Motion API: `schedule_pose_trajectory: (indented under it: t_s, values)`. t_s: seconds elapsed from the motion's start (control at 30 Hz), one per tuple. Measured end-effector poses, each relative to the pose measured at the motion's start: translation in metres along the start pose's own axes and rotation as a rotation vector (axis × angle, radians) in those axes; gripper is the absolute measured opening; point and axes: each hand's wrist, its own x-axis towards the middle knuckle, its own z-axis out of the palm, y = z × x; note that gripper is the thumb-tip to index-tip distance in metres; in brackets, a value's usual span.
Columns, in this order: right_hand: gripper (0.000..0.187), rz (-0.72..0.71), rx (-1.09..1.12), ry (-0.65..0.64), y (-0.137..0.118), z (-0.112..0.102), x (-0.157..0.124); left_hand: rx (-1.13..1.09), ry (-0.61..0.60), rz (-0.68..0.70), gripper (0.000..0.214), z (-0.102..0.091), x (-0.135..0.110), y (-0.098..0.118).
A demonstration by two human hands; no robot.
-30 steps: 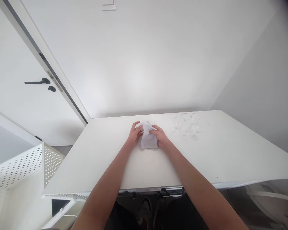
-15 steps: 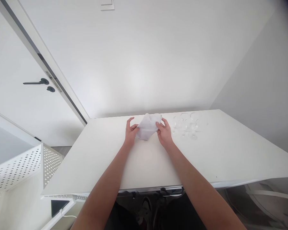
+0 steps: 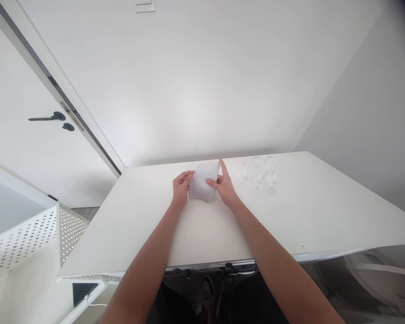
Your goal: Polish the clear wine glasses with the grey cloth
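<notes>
A pale grey-white cloth, folded into a small piece, is held up over the white tabletop near its back edge. My left hand pinches the cloth's left edge between thumb and fingers. My right hand grips the right side, its thumb lying across the front and its index finger stretched upward beside the corner; the other fingers are partly hidden behind the cloth. To the right of my hands stand several clear glasses, whose thin outlines are faint against the white surface.
The white wall rises directly behind the table. At the left is a door with a black handle, and below it a white perforated panel. A dark speck lies near the table's front right edge.
The cloth now looks flatter and more compact. My right thumb has slid inward over its front, and the right index finger has straightened upward. My left fingers have closed in on the edge.
</notes>
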Motion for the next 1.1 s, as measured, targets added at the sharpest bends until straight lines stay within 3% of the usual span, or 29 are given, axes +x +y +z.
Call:
schedule_pose_trajectory:
  t_s: [0.07, 0.2, 0.33, 0.47, 0.57, 0.73, 0.97, 1.1]
  values:
    - [0.099, -0.024, -0.044, 0.01, 0.004, -0.001, 0.002, 0.031, -0.001, 0.022, 0.037, 0.0, -0.001, 0.0]
    - [0.045, -0.058, -0.291, 0.045, 0.014, -0.006, 0.007, 0.24, 0.029, 0.111, 0.039, 0.0, -0.002, 0.001]
    - [0.024, -0.158, -0.558, 0.195, 0.016, -0.008, 0.009, 0.471, 0.052, 0.219, 0.019, -0.002, 0.001, -0.002]
    - [0.024, -0.248, -0.637, 0.217, 0.012, -0.006, 0.007, 0.41, 0.016, 0.183, 0.026, 0.0, 0.001, -0.006]
    - [0.026, -0.16, -0.571, 0.171, 0.013, 0.0, 0.005, 0.309, -0.082, 0.02, 0.034, 0.003, -0.001, -0.007]
    - [0.029, -0.072, -0.528, 0.261, 0.019, 0.006, 0.004, 0.131, -0.254, -0.169, 0.047, 0.007, -0.004, -0.008]
    - [0.03, -0.036, -0.646, 0.275, 0.03, 0.005, 0.007, 0.211, -0.277, -0.082, 0.037, 0.006, -0.001, -0.015]
    - [0.031, -0.029, -0.654, 0.276, 0.029, 0.005, 0.004, 0.173, -0.285, -0.101, 0.03, 0.005, 0.0, -0.019]
